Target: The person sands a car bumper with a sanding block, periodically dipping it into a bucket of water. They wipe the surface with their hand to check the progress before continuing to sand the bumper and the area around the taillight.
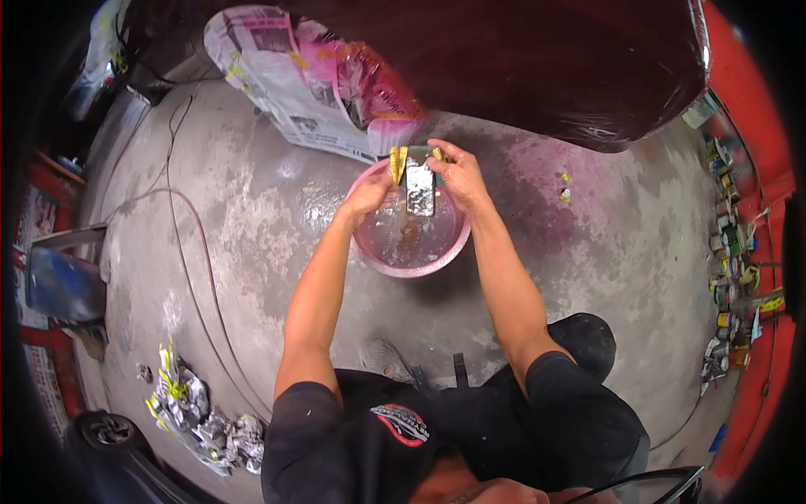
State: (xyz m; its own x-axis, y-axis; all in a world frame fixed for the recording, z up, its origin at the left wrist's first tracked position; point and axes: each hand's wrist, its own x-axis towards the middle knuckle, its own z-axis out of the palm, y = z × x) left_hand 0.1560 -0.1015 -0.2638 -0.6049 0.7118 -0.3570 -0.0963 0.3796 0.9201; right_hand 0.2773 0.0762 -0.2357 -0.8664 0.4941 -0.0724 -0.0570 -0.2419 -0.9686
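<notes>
Over a pink basin of water, both my hands are raised close together. Between them is a dark, wet, shiny rectangular block, its long side pointing toward me. My right hand is closed on the block's upper right end, thumb on top. Against its upper left side is a yellow strip, perhaps cloth or sandpaper. My left hand is closed at the strip's lower edge; the fingertips are partly hidden. Another bit of yellow shows by my right fingers.
A dark maroon glossy panel, partly masked with pink-stained newspaper, hangs just beyond the basin. Crumpled masking paper and a hose lie on the concrete at left. Several paint cans line the right wall.
</notes>
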